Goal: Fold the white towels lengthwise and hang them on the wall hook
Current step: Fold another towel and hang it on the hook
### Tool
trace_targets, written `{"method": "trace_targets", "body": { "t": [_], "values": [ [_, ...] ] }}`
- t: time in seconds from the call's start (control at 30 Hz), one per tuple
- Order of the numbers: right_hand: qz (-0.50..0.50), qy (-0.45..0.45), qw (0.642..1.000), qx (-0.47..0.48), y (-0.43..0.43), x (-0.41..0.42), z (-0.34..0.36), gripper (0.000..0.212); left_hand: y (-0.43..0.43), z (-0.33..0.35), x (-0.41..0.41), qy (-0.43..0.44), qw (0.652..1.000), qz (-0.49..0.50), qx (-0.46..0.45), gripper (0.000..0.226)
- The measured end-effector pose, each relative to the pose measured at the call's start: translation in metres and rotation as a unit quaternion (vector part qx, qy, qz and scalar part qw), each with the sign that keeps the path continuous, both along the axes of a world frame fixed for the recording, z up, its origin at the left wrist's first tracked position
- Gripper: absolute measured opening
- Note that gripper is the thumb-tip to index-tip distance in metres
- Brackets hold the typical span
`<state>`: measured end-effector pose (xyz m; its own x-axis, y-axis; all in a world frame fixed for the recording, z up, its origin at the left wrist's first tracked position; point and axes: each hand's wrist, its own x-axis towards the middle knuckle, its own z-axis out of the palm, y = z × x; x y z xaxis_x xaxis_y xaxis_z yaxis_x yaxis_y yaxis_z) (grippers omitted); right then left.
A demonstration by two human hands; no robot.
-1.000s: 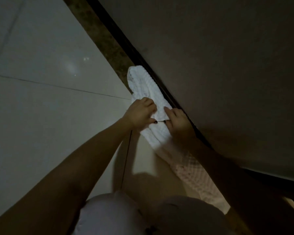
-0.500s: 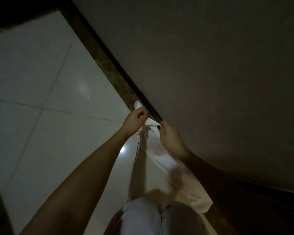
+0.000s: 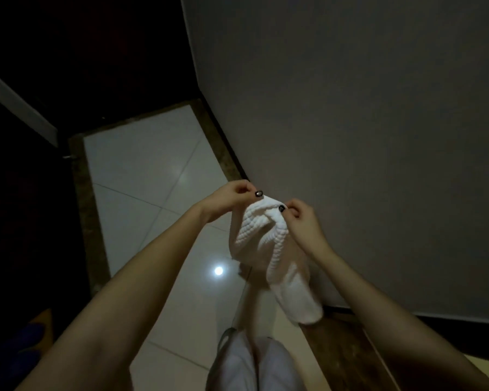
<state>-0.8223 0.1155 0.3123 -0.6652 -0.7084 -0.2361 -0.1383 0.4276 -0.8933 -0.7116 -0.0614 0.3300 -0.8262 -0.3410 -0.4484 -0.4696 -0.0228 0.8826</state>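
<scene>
White waffle-textured towel (image 3: 277, 255) hangs folded by the grey wall (image 3: 364, 122), its top edge pinched between left hand (image 3: 232, 197) and right hand (image 3: 301, 218) above the tiled floor (image 3: 141, 176).

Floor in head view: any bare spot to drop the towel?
Bare white tile floor ahead-left, bordered by the brown marble strip and the grey wall. Crowded near the person: both hands, left and right, pinch the towel above the legs.

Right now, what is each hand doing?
Left hand: closed, pinching the white waffle-textured towel at its top edge.
Right hand: closed, pinching the same edge.
</scene>
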Motion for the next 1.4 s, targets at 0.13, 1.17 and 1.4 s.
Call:
{"method": "trace_targets", "body": {
  "t": [0.13,1.17,1.4],
  "values": [
    [0.037,-0.008,0.998,-0.054,-0.016,0.026,0.108,0.027,-0.018,0.101,0.055,0.003,0.999,0.007,0.047,0.024],
    [0.456,0.031,0.849,-0.263,-0.293,0.298,0.385,0.022,-0.129,0.352,0.383,0.1,0.916,0.337,-0.194,0.014],
    [0.556,-0.011,0.773,-0.304,-0.37,0.34,0.391,0.023,-0.122,0.282,0.464,-0.063,0.868,0.463,-0.166,0.021]
  ]
}}
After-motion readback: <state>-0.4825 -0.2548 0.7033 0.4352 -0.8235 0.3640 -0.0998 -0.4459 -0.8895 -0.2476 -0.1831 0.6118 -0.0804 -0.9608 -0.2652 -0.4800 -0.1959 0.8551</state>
